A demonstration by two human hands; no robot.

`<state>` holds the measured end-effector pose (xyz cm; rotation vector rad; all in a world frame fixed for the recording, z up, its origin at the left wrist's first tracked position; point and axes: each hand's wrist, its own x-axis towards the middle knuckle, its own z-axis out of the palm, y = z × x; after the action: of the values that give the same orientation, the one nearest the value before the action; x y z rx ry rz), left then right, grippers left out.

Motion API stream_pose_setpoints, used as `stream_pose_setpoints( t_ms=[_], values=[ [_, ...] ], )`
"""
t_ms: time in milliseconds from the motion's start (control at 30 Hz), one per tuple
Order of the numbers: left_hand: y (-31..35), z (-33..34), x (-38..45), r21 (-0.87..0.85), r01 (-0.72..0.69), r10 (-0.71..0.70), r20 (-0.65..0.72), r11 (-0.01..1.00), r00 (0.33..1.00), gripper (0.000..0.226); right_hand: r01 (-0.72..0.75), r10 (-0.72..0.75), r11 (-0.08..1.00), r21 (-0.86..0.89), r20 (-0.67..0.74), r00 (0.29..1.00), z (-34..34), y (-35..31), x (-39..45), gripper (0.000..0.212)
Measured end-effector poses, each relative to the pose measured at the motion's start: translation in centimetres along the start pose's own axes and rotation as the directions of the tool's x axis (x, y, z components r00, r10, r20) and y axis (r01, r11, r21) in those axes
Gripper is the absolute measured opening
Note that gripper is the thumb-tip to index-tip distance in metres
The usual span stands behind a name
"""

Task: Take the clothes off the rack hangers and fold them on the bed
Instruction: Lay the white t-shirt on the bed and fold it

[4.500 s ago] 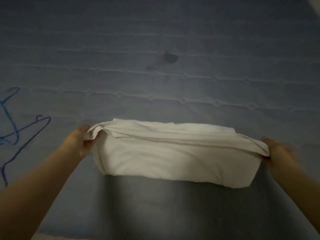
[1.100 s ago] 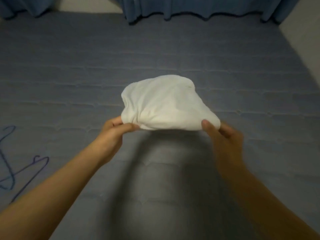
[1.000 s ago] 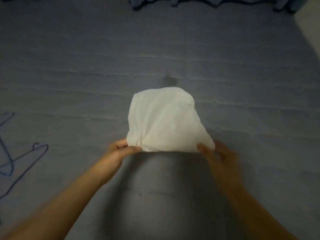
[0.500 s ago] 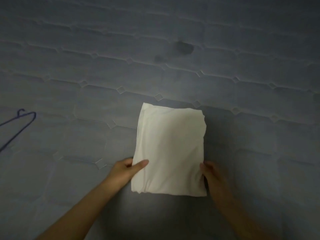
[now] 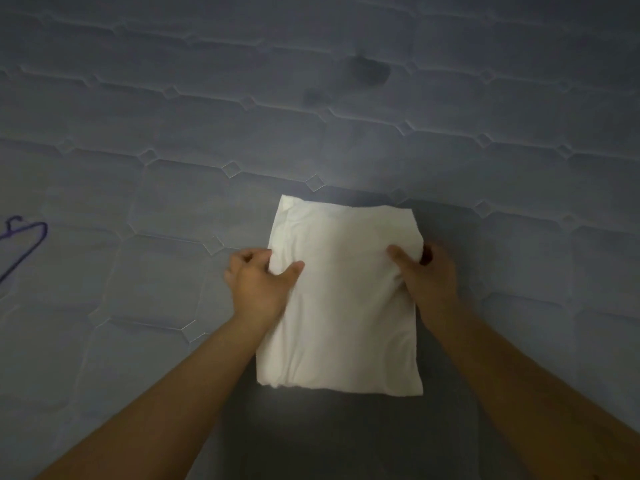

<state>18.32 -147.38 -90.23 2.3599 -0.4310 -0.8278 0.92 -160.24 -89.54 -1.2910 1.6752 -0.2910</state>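
The bed [image 5: 173, 133] fills the whole view, a blue-grey quilted mattress top with stitched lines and little diamond shapes, in dim light. Two dark spots [image 5: 367, 72] sit on it further up. A folded white cloth [image 5: 346, 306] lies flat on the bed near the middle, shaped like a tall rectangle. The left hand [image 5: 258, 289] grips the cloth's left edge, with the thumb on top and the fingers curled at the side. The right hand [image 5: 429, 278] grips the right edge, with the thumb pressed on top of the cloth and the other fingers tucked behind the edge, so they are hard to see. Half a second ago both hands were at the bottom corners of the cloth; now they are higher up its sides, near the middle. The cloth is in about the same spot on the bed and is folded the same way. At the far left a purple wire hanger [image 5: 24, 244] lies on the bed, well apart from the cloth, and the picture's edge cuts most of it off. A dark shadow lies on the bed below the cloth.
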Motion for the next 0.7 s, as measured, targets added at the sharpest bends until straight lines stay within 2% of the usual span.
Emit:
stream_pose_setpoints(
  t_ms=[67,133,200,267,333,400,433,533,567,700],
  values=[
    [0.3,0.1,0.4,-0.016,0.076,-0.075,0.004,0.997,0.997,0.062,-0.048,0.042,0.994,0.099,0.06,0.997,-0.1,-0.4,0.2,0.045],
    [1.2,-0.1,1.0,-0.154,0.173,-0.166,0.057,0.973,0.984,0.087,-0.145,0.119,0.967,0.21,0.131,0.984,-0.2,-1.2,0.3,0.037],
    [2.5,-0.7,1.4,-0.263,0.291,-0.254,0.164,0.92,0.953,0.097,-0.25,0.204,0.932,0.261,0.192,0.96,-0.4,-2.1,0.2,0.057],
    [4.1,-1.7,1.9,-0.3,0.366,-0.282,0.289,0.881,0.915,0.085,-0.297,0.248,0.927,0.231,0.217,0.944,-0.4,-3.0,0.2,0.084],
    [5.9,-3.2,2.0,-0.299,0.363,-0.222,0.417,0.883,0.882,0.059,-0.285,0.229,0.93,0.233,0.241,0.943,-0.7,-4.4,-0.5,0.089],
    [7.6,-4.9,1.7,-0.34,0.336,-0.151,0.469,0.878,0.87,0.046,-0.271,0.181,0.916,0.297,0.297,0.938,-1.3,-6.4,-1.6,0.09],
    [8.5,-5.8,1.5,-0.396,0.315,-0.11,0.462,0.862,0.88,0.042,-0.253,0.144,0.909,0.331,0.319,0.937,-1.7,-7.5,-2.1,0.082],
    [11.1,-9.4,0.5,-0.589,0.21,0.043,0.385,0.781,0.922,0.035,-0.129,-0.037,0.883,0.452,0.341,0.939,-3.4,-11.9,-4.4,0.027],
    [12.2,-11.2,0.1,-0.633,0.161,0.091,0.346,0.757,0.934,0.035,-0.084,-0.1,0.877,0.473,0.352,0.931,-4.0,-13.8,-5.3,0.024],
    [16.9,-19.0,-2.0,-0.701,-0.043,0.233,0.178,0.711,0.956,0.033,0.093,-0.3,0.846,0.524,0.326,0.896,-6.3,-22.2,-9.5,0.041]
  ],
)
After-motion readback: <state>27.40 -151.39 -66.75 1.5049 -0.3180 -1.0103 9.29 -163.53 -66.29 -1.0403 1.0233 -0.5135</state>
